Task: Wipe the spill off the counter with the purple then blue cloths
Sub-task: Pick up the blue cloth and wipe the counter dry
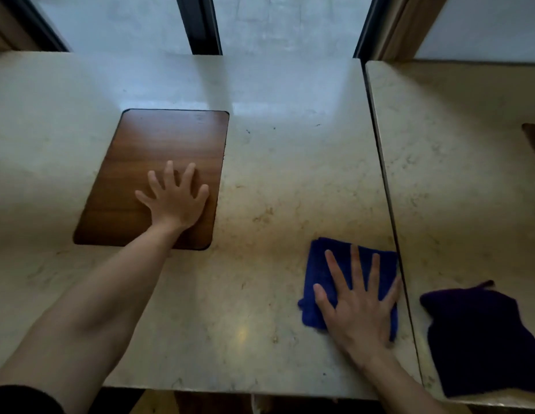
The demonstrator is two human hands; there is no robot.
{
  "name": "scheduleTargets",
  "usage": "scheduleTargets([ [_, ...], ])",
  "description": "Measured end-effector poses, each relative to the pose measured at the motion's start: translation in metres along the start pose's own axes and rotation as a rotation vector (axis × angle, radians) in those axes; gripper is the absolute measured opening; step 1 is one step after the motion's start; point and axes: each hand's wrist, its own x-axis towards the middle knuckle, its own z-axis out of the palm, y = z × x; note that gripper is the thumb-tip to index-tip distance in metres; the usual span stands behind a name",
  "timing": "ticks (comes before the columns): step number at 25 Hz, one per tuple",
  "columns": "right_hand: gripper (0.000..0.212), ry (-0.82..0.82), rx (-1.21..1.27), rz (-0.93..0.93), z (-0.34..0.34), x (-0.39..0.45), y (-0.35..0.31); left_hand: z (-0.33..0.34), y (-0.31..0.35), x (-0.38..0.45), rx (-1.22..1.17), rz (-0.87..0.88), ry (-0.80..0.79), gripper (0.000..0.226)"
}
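— Two cloths, where are they?

— My blue cloth (326,273) lies folded on the pale stone counter (290,162), near the front edge and right beside the dark seam (382,174) that splits the surface. My purple cloth (481,336) sits crumpled past that seam, on the right-hand slab, near its front edge and apart from the blue one.

— And your hands?

— My right hand (360,309) is flat on the blue cloth, palm down, fingers (355,267) spread and pointing away from me; nothing is pinched. My left hand (173,198) is spread flat too, palm down on the brown wooden panel (158,138) set in the counter, well apart from both cloths, arm stretched out.

— Can you see the spill?

— I cannot tell. The stone is mottled and glossy, with window light reflected across its far side, so no wet patch stands out.
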Motion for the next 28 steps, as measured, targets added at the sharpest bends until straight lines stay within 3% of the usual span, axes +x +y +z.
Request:
scheduleTargets([
  [4,0.070,-0.004,0.053,0.047,-0.005,0.078,-0.011,0.006,-0.007,0.024,0.036,0.035,0.057,0.070],
  [8,0.066,0.107,0.047,0.103,-0.017,0.201,-0.033,0.008,-0.008,0.027,0.050,0.036,0.032,0.074],
  [12,0.066,-0.052,0.075,0.192,-0.038,0.354,-0.047,0.008,-0.010,0.028,0.098,0.028,-0.006,0.077],
  [18,0.067,-0.078,0.065,0.189,-0.067,0.552,-0.053,0.017,-0.013,0.032,0.160,-0.018,-0.016,0.076],
  [23,0.062,-0.138,-0.025,-0.150,-0.066,0.591,-0.093,0.016,-0.012,0.030,0.168,-0.027,-0.011,0.076],
  [28,0.060,-0.099,-0.022,-0.230,-0.061,0.530,-0.109,0.010,-0.010,0.027,0.126,0.007,0.017,0.075],
])
